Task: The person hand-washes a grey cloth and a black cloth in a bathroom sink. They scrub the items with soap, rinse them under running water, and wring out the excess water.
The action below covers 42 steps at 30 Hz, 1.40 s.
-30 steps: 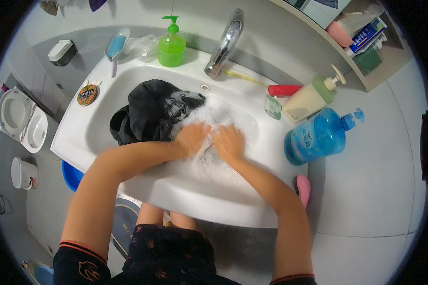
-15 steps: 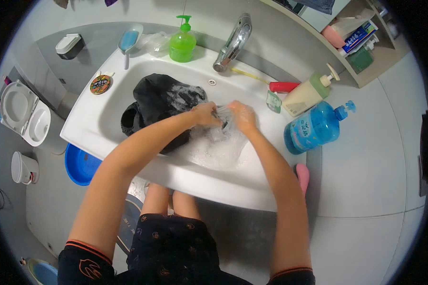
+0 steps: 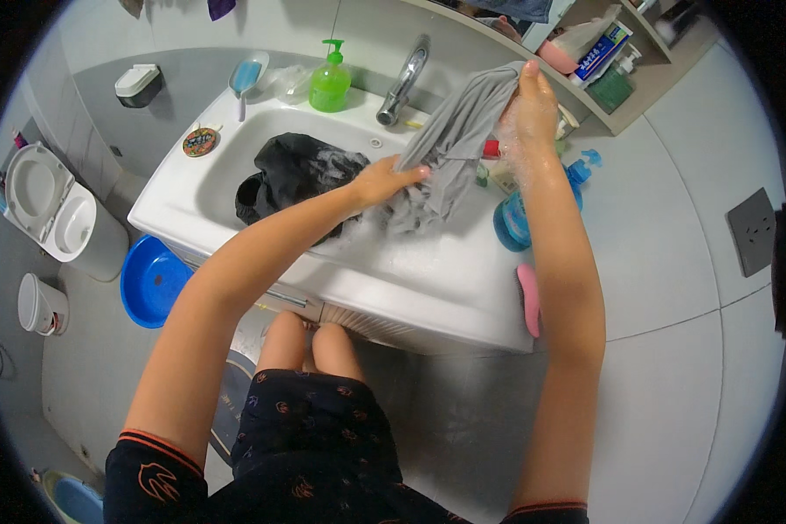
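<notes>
A wet grey cloth garment (image 3: 458, 131) stretches up out of the white sink (image 3: 236, 166). High on the right, my right hand (image 3: 533, 118), wet with suds, grips its upper end. Lower down, my left hand (image 3: 386, 182) is closed on the cloth's left edge. The garment's lower part hangs into white foam in the basin, and its exact kind cannot be made out. Left of my left hand, a soaked black garment (image 3: 293, 170) lies in the sink with suds on it.
Behind the basin are a chrome faucet (image 3: 403, 80) and a green pump bottle (image 3: 330, 83). A blue bottle (image 3: 513, 220) stands at the right, partly behind my right forearm. A pink-handled brush (image 3: 528, 299) sits by the sink's right edge. On the floor is a blue basin (image 3: 153, 279).
My right hand has risen from the foam toward the upper right, pulling the grey garment up and stretching it out. My left hand stays low over the sink. The view has shifted slightly.
</notes>
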Each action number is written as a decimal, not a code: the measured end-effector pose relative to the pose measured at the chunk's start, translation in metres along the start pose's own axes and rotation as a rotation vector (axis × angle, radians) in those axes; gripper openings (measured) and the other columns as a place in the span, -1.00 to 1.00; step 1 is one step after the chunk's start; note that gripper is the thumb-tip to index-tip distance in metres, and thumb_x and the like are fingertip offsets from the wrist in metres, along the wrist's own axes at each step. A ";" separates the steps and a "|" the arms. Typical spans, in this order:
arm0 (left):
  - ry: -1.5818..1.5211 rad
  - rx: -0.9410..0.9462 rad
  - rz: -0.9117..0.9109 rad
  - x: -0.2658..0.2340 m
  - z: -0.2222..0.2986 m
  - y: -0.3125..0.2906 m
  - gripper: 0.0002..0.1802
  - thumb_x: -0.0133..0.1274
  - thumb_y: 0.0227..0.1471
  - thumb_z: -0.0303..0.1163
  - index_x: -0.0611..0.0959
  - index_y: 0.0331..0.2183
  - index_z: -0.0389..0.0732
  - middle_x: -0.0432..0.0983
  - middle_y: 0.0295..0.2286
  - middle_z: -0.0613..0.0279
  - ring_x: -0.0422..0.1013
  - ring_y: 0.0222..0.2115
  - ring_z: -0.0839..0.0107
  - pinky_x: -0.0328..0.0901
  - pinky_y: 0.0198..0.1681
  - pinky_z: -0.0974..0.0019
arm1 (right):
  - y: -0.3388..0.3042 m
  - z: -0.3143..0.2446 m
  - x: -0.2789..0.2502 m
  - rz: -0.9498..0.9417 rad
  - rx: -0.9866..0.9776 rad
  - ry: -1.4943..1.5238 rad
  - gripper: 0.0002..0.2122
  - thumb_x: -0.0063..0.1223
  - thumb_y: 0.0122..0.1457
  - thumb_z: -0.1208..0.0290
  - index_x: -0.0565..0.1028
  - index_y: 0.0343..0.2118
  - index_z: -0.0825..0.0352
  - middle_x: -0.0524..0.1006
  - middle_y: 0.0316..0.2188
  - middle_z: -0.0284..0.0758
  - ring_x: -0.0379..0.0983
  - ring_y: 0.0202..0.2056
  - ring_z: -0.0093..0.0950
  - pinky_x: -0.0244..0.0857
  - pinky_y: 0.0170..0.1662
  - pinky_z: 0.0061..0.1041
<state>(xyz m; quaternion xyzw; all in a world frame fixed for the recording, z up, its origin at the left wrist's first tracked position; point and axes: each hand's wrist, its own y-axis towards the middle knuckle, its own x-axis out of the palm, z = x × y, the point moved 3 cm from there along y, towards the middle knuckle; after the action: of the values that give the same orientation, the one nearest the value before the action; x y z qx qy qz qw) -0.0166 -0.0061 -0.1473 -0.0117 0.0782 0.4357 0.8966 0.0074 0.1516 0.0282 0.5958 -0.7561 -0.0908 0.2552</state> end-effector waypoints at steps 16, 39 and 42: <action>0.608 -0.029 0.080 -0.070 -0.039 0.031 -0.52 0.25 -0.23 -0.23 0.58 -0.21 -0.23 0.49 -0.22 0.01 0.41 -0.22 0.21 0.29 -0.11 0.19 | -0.054 0.161 -0.120 -0.347 0.095 -1.272 -0.47 -0.04 0.09 -0.12 0.36 -0.05 0.22 0.43 -0.13 -0.09 0.36 -0.04 -0.18 0.23 -0.01 -0.26; -0.845 -0.229 0.196 -0.036 -0.067 0.030 -0.67 -0.15 0.17 -0.22 0.52 -0.18 -0.27 0.53 -0.27 0.08 0.47 -0.23 0.20 0.31 -0.06 0.14 | -0.102 0.234 -0.153 -0.652 0.196 -1.670 -0.43 0.03 0.06 0.00 0.38 0.01 0.37 0.45 -0.09 -0.11 0.37 -0.06 -0.18 0.21 0.05 -0.24; -1.261 -0.206 -0.052 -0.034 -0.045 0.025 -0.55 -0.18 0.16 -0.12 0.48 -0.12 -0.32 0.51 -0.19 0.08 0.43 -0.15 0.20 0.26 0.04 0.13 | -0.090 0.223 -0.156 0.088 0.682 -0.331 -0.60 0.04 0.04 0.12 0.44 -0.14 0.30 0.43 -0.12 -0.22 0.31 -0.03 -0.24 0.21 -0.01 -0.20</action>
<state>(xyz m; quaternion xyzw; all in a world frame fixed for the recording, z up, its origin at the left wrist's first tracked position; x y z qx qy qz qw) -0.0625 -0.0214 -0.1852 0.1589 -0.5070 0.3424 0.7749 -0.0003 0.2376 -0.2450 0.5909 -0.7986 0.0822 -0.0797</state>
